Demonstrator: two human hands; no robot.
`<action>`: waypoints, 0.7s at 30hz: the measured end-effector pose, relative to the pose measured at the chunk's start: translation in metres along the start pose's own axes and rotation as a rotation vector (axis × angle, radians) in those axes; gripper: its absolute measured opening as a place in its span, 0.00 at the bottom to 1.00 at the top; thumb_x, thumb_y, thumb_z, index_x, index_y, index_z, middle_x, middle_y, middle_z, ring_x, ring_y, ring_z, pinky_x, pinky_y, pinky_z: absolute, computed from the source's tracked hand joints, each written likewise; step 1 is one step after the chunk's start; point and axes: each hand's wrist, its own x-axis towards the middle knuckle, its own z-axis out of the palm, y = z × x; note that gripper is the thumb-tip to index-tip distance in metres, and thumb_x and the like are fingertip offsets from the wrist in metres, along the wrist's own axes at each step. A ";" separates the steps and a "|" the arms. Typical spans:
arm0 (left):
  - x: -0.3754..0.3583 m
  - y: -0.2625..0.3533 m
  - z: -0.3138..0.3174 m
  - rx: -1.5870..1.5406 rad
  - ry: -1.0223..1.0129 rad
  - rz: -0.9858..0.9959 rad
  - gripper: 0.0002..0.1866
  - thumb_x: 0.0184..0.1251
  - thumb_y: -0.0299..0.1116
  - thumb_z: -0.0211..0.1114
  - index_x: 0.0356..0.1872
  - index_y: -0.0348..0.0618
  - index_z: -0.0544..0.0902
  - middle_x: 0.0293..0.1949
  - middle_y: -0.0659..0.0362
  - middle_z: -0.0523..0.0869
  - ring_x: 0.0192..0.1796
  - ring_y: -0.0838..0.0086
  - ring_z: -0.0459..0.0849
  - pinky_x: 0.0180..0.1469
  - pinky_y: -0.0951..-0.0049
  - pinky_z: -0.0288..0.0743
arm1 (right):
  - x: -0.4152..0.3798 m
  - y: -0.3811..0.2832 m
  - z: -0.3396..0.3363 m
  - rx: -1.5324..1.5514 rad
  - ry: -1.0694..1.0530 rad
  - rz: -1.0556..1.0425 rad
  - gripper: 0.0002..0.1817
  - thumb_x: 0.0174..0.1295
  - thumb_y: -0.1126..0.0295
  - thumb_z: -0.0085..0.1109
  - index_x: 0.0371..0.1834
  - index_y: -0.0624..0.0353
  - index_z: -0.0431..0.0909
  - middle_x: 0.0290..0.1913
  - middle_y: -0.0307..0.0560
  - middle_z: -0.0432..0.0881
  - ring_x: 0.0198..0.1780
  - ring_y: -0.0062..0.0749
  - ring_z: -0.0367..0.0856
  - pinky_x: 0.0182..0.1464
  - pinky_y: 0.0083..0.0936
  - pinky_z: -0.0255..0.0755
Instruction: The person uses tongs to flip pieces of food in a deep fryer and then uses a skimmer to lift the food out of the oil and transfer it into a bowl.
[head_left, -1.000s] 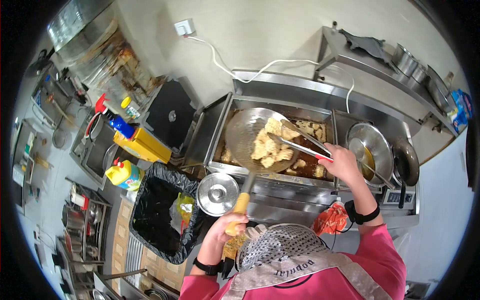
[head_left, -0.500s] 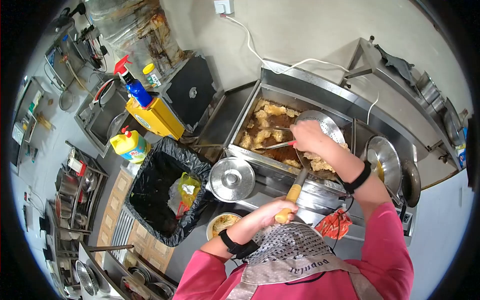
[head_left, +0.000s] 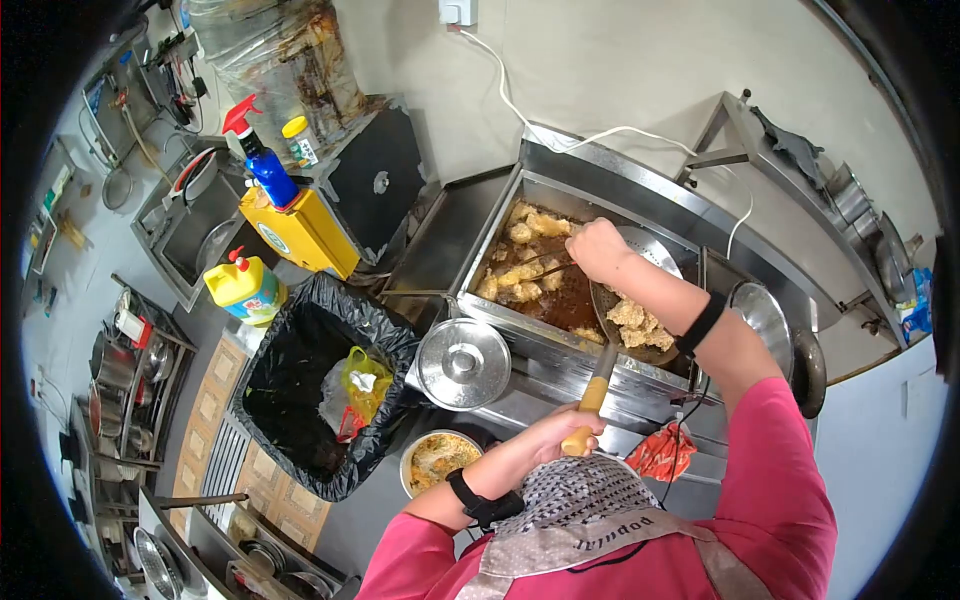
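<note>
My left hand [head_left: 562,432] is wrapped around the yellow wooden handle [head_left: 592,398] of a skimmer. The skimmer's wide perforated bowl [head_left: 652,250] rests over the right part of the deep fryer [head_left: 480,270], with golden fried pieces [head_left: 638,324] lying in it. Above the fryer, my right hand [head_left: 598,250] is closed on a pair of tongs [head_left: 545,266], whose grip is hidden by the fingers. The tong tips reach left among battered pieces [head_left: 520,278] frying in brown oil.
A lidded steel pot [head_left: 463,364] stands left of the fryer's front, beside a bin lined with black plastic [head_left: 290,440]. Below the pot is a bowl of batter-like mix [head_left: 440,458]. A steel bowl [head_left: 762,318] and a dark pan [head_left: 810,372] are at right.
My right hand has shifted slightly left and up, with the tongs now among the frying pieces. The skimmer stays in my left hand. The whole view has shifted a little.
</note>
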 end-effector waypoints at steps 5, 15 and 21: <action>0.001 0.003 -0.003 -0.018 -0.032 -0.013 0.14 0.54 0.27 0.62 0.40 0.42 0.67 0.28 0.61 0.74 0.23 0.79 0.74 0.22 0.78 0.69 | -0.062 0.028 -0.025 0.119 0.144 0.040 0.08 0.42 0.71 0.59 0.28 0.54 0.81 0.28 0.45 0.82 0.33 0.37 0.82 0.34 0.31 0.73; -0.005 0.010 0.000 -0.076 -0.048 -0.029 0.11 0.53 0.27 0.62 0.36 0.42 0.70 0.26 0.63 0.74 0.22 0.81 0.73 0.23 0.79 0.69 | -0.199 0.073 -0.090 0.382 0.216 0.371 0.21 0.45 0.64 0.65 0.45 0.54 0.77 0.32 0.47 0.79 0.35 0.44 0.78 0.36 0.35 0.72; -0.003 0.010 -0.006 -0.102 -0.059 -0.071 0.13 0.54 0.28 0.62 0.38 0.44 0.69 0.28 0.62 0.74 0.22 0.82 0.72 0.23 0.81 0.67 | -0.235 0.080 -0.051 0.540 0.070 0.551 0.22 0.44 0.63 0.65 0.46 0.55 0.78 0.37 0.51 0.81 0.39 0.48 0.78 0.41 0.37 0.72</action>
